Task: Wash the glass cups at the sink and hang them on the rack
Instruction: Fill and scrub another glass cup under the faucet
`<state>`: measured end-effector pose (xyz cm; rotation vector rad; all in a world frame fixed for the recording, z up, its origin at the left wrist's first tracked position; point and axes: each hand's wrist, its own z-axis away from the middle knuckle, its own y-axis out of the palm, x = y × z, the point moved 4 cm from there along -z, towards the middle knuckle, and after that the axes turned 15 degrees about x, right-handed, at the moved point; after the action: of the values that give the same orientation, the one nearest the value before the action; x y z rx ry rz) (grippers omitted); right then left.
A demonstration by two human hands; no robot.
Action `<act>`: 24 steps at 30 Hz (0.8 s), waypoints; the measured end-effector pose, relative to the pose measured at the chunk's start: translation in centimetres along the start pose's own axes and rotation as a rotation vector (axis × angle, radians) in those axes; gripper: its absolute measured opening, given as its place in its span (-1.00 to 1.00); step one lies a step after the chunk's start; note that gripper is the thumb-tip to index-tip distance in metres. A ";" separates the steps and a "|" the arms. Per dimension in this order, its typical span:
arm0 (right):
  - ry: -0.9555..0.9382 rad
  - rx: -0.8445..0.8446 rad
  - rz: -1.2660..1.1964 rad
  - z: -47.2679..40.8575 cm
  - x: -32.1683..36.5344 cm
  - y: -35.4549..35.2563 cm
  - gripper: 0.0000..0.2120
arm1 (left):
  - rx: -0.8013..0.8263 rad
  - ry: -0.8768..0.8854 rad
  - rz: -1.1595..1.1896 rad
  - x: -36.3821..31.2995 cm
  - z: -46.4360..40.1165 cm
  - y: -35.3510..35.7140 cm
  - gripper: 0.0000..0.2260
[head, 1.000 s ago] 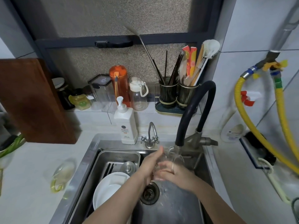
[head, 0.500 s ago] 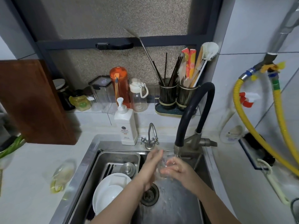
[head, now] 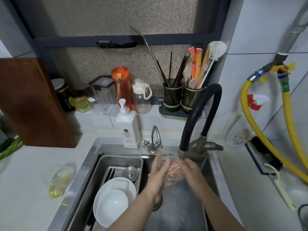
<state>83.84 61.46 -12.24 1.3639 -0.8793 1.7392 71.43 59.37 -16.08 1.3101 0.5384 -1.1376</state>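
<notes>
A clear glass cup (head: pixel 172 170) sits between both my hands over the steel sink (head: pixel 185 212), right under the spout of the black hose faucet (head: pixel 182 154), with water running over it. My left hand (head: pixel 159 174) cups its left side, fingers stretched upward along the glass. My right hand (head: pixel 191 170) wraps around its right side. The cup is blurred by water and partly hidden by my fingers. Another clear glass cup with a yellow-green handle (head: pixel 60 179) lies on its side on the white counter at the left. No rack is in view.
A steel tray (head: pixel 120 161) in the sink's left half holds white bowls (head: pixel 113 200), chopsticks and a drain plug. A soap pump bottle (head: pixel 128 129) and a small tap (head: pixel 154 139) stand behind the sink. Yellow hoses (head: pixel 286 117) hang at the right, a wooden board (head: pixel 31 104) at the left.
Both hands have lifted the glass cup a little toward the spout and turned it in the running water; the left fingers slid along the glass.
</notes>
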 end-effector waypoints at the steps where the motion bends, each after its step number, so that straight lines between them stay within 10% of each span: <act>1: -0.011 0.073 0.003 0.2 0.1 0.3 -0.80 | -0.017 0.002 0.000 -0.3 -0.3 -0.2 -0.50; 14: -0.023 0.158 0.243 0.3 -0.4 1.2 -0.87 | -0.082 -0.130 -0.046 -1.9 -1.2 -1.8 -0.31; 18: 0.016 -0.035 0.220 -0.5 -0.2 -0.2 -0.79 | -0.010 -0.108 -0.116 -1.2 -0.8 -0.9 -0.43; 24: 0.028 0.146 0.548 0.4 0.2 1.1 -0.64 | -0.117 -0.029 -0.112 -2.0 -0.8 -0.3 -0.76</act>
<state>83.01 60.61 -12.06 1.2578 -1.2112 2.2652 70.54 60.81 -14.73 1.1736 0.6539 -1.1970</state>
